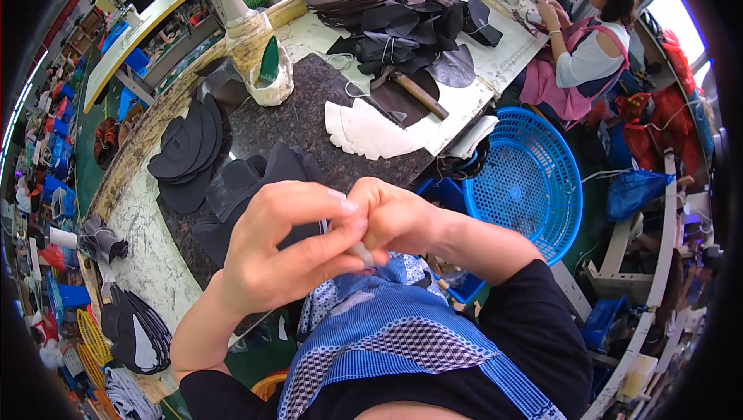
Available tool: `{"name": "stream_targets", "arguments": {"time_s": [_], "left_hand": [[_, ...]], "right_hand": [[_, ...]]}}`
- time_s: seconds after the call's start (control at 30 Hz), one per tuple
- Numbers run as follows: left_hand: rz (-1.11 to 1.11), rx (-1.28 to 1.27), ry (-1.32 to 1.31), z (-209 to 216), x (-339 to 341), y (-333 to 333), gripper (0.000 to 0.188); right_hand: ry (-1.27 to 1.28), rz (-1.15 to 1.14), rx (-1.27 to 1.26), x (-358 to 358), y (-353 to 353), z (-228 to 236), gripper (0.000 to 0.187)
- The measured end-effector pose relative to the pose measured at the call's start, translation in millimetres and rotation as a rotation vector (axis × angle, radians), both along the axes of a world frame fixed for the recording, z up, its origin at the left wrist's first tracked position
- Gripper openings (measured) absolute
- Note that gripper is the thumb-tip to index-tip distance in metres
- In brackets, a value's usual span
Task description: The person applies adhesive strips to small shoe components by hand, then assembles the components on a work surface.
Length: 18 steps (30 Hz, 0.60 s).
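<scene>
My left hand [271, 246] and my right hand [391, 215] meet in front of my apron, above the near edge of the table. The left thumb and fingers pinch together against the curled fingers of the right hand. A small pale piece [360, 253] shows just below the joined fingertips; whether it is a loose thing or a covering on a finger I cannot tell. Just beyond the hands, stacked black shoe-upper pieces [240, 180] lie on the dark stone slab [309, 102]. More curved black pieces [186, 141] sit left of them.
A hammer [418, 95] rests near a white scalloped sheet [371, 130]. Behind stands a wrapped holder [271, 83] with a green blade-like piece. Dark cut pieces [395, 25] are heaped at the back. A blue basket [526, 180] stands right, near a seated co-worker [580, 48].
</scene>
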State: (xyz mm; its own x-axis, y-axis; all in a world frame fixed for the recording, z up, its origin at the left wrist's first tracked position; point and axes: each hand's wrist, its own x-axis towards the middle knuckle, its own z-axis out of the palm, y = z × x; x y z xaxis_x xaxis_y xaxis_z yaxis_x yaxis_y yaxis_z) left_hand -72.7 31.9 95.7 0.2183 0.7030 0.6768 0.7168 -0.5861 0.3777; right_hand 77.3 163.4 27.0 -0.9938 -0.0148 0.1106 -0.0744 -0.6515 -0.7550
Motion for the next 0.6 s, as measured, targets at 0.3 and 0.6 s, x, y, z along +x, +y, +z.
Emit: {"name": "stream_targets", "arguments": {"time_s": [0.3,0.6], "left_hand": [[0.016,0.158,0.267,-26,-12,-4,0.03],[-0.533,-0.081,-0.416,-28,65,-43,0.041]], "right_hand": [[-0.085,-0.3,0.291,7,-8,16,0.036],[-0.251,-1.261,0.574,-5,36,-40,0.032]]}}
